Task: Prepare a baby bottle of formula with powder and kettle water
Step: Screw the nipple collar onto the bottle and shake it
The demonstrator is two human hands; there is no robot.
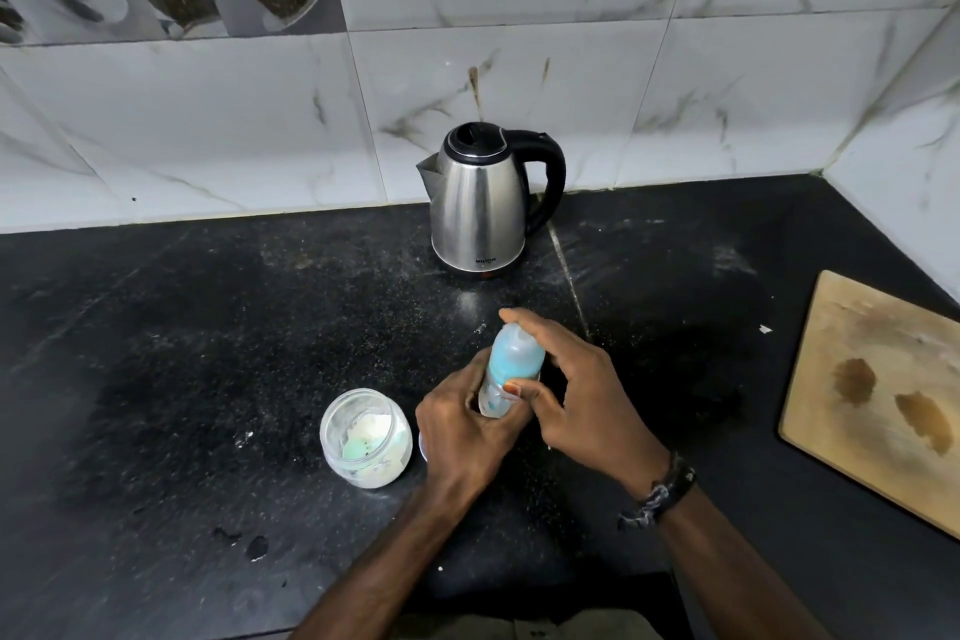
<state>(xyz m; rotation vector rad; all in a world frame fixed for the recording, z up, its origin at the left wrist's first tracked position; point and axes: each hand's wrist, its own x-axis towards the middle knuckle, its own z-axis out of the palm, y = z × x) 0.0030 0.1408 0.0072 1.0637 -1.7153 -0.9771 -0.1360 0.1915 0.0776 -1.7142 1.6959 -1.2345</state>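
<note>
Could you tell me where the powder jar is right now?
The powder jar stands open on the black counter, just left of the left hand gripping the baby bottle.

Black speckled counter [208, 353], white marble-look tiles [519, 68] behind. Steel kettle [478, 203] stood far centre, black handle to the right, spout left. Near centre, left hand [462, 431] gripped the lower body of a baby bottle [511, 369]; right hand [582, 395] pinched its blue cap end, forefinger over the top. Open jar of pale powder [366, 437] just left of the hands. Wooden board [878, 395] at right edge.
</note>
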